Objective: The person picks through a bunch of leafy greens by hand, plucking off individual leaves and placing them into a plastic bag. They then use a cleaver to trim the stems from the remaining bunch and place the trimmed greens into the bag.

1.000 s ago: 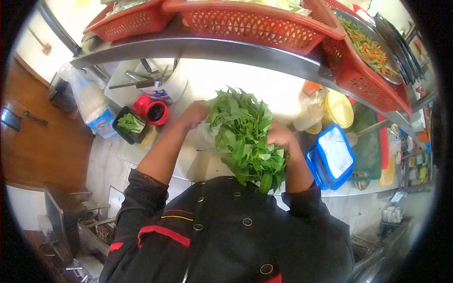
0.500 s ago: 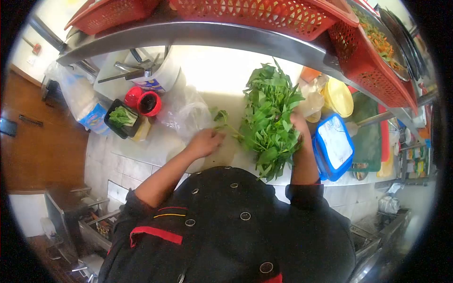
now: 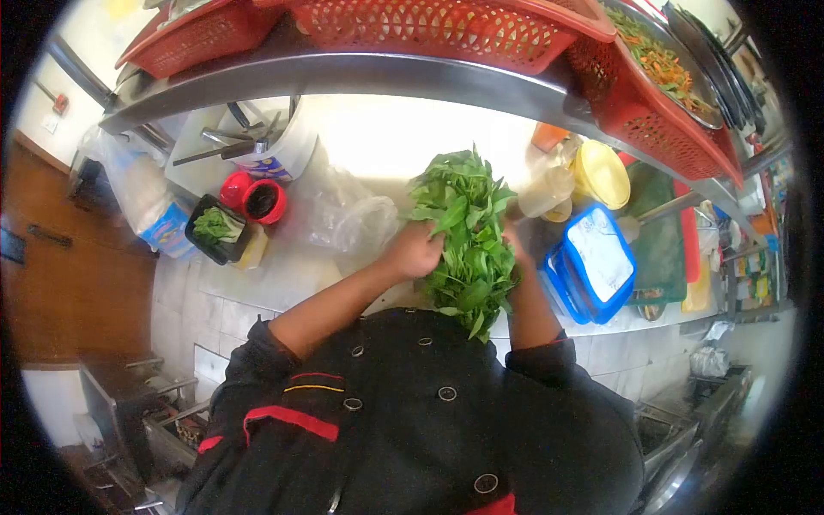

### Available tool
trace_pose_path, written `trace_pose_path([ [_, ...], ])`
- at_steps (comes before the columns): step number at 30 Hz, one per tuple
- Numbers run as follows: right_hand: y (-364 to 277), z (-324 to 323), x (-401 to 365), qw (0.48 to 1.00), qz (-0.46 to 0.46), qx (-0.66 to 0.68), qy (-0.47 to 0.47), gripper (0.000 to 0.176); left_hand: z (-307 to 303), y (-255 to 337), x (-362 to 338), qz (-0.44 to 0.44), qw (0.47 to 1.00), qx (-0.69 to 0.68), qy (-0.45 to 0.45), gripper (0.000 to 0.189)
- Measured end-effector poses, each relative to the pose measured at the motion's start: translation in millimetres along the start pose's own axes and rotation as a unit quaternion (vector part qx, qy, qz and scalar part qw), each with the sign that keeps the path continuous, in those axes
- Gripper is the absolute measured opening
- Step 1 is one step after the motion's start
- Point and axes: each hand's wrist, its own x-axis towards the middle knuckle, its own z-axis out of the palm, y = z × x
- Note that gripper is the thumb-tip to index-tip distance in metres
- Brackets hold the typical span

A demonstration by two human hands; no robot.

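A large bunch of leafy greens (image 3: pixel 468 240) is held upright in front of my chest, over the counter. My left hand (image 3: pixel 418 251) grips its left side, the fingers closed and partly hidden by leaves. On the opposite side my right hand (image 3: pixel 512 245) is wrapped round the bunch, its fingers mostly covered by the foliage. Crumpled clear plastic bags (image 3: pixel 348 215) lie just left of my left hand. A blue-rimmed container with a white lid (image 3: pixel 601 257) stands to the right of my right forearm.
Red plastic baskets (image 3: pixel 446 34) sit on a metal shelf (image 3: pixel 343 73) overhead. Left on the counter are a white tub of utensils (image 3: pixel 296 154), a red jar (image 3: pixel 263 202) and a black tray of greens (image 3: pixel 210 249). A yellow container (image 3: pixel 603 176) and green board (image 3: pixel 657 232) are right.
My left hand has moved right and up to the bunch, from a single loose sprig it held apart. The bunch has shifted slightly left and is gathered narrower between both hands.
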Motion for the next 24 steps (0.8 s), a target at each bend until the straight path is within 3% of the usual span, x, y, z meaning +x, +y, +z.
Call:
trace_pose_path([
  [1,2,2,-1,1.0,0.005,0.0,-0.002,0.04,3,2,-3,0.1,0.989,0.008,0.109,0.024],
  [2,5,4,-1,1.0,0.011,0.001,-0.005,0.04,2,2,-3,0.099,0.989,0.009,0.109,0.024],
  [5,9,11,0,1.0,0.021,0.0,-0.013,0.04,-10,7,3,-0.001,0.989,0.149,-0.022,0.028],
  [9,8,18,3,0.999,0.021,-0.016,-0.019,0.04,-30,22,7,0.01,0.963,0.251,-0.093,0.027],
  [11,2,19,1,1.0,0.014,-0.021,-0.014,0.04,-39,29,11,-0.03,0.948,0.284,-0.144,0.028],
  [12,-2,19,-2,1.0,0.007,-0.023,-0.011,0.039,-38,21,12,-0.032,0.948,0.283,-0.141,0.028],
  [14,-17,19,-7,1.0,-0.009,-0.024,-0.006,0.039,-37,-4,11,0.141,0.985,0.102,0.01,0.032],
  [15,-23,19,-9,1.0,-0.015,-0.026,-0.004,0.039,-49,-2,5,0.14,0.985,0.102,0.01,0.032],
  [17,-35,16,-13,0.999,-0.027,-0.027,-0.007,0.039,-81,5,-11,-0.039,0.981,0.168,-0.093,0.036],
  [18,-39,16,-15,0.999,-0.029,-0.025,-0.011,0.039,-84,-6,-18,-0.039,0.98,0.169,-0.099,0.036],
  [19,-40,17,-17,0.999,-0.028,-0.024,-0.018,0.039,-83,-22,-25,-0.014,0.967,0.244,0.067,0.035],
  [20,-41,18,-18,0.999,-0.025,-0.019,-0.027,0.039,-80,-40,-30,0.009,0.922,0.31,0.233,0.034],
  [24,-38,34,-16,0.996,0.008,-0.003,-0.093,0.039,-74,-94,-29,-0.069,0.913,0.319,0.243,0.033],
])
